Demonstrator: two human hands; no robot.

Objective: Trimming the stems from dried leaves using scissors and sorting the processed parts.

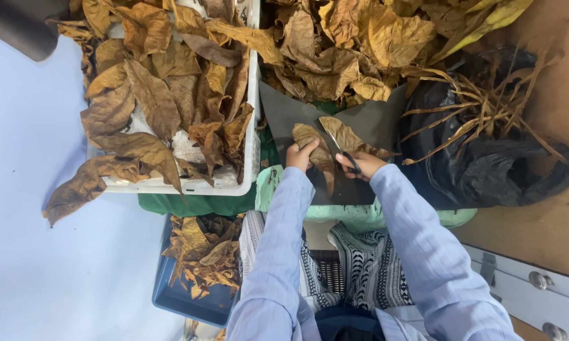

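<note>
Left hand (299,155): closed, thumb and fingers pinching the lower edge of a dried brown leaf (316,144). The leaf lies on a dark board (284,113) just above centre of view, spreading from the hand toward 1 o'clock.

Right hand (362,165): closed around the handles of dark scissors (339,151). The blades point toward 11 o'clock and lie on the same leaf, just beside the left hand. How far the blades stand apart cannot be told.

Both forearms wear light blue sleeves (417,246) and enter from 6 o'clock. The board rests on a pale green surface (360,218) over the person's lap.

At 10 o'clock of the hands, a white crate (254,95) holds loose dried leaves, some hanging over its near rim. At 12 o'clock, a large heap of leaves (360,44) lies past the board's far edge. At 3 o'clock, a black bag (486,170) carries a bundle of stripped stems (486,107). At 8 o'clock, below the crate, a blue tray (171,297) holds smaller leaf pieces.
</note>
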